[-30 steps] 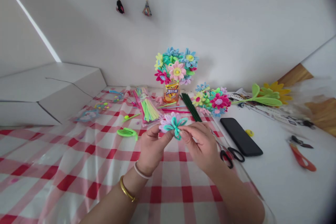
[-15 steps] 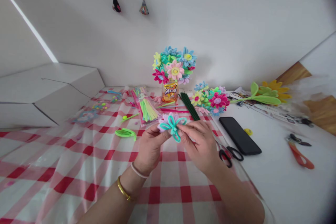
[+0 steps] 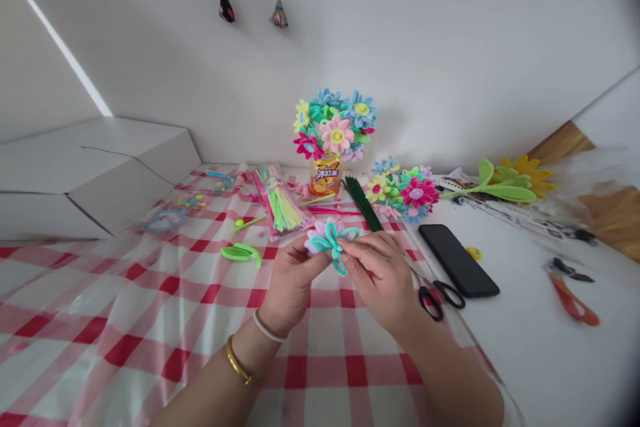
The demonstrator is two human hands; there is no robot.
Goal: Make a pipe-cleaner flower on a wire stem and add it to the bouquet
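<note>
A small flower of teal and lilac pipe cleaners point(image 3: 331, 242) is held above the red-and-white checked tablecloth point(image 3: 150, 307). My left hand point(image 3: 291, 283) pinches it from the left, thumb and fingers closed on its underside. From the right, my right hand point(image 3: 383, 275) has its fingertips closed on a teal loop near the middle. Both wrists rest low over the cloth; the left one wears a gold bangle and a white band.
Behind stand a can holding a pipe-cleaner bouquet point(image 3: 334, 127), a packet of coloured pipe cleaners point(image 3: 280, 203), green stems point(image 3: 363, 203) and loose flowers point(image 3: 407, 192). A black phone point(image 3: 457, 250), black scissors point(image 3: 434, 293) and orange pliers point(image 3: 573, 297) lie right. A green loop point(image 3: 241, 253) lies left.
The flower and both hands stay in nearly the same place. My right fingers have shifted slightly on the teal loops; the view has wobbled a little.
</note>
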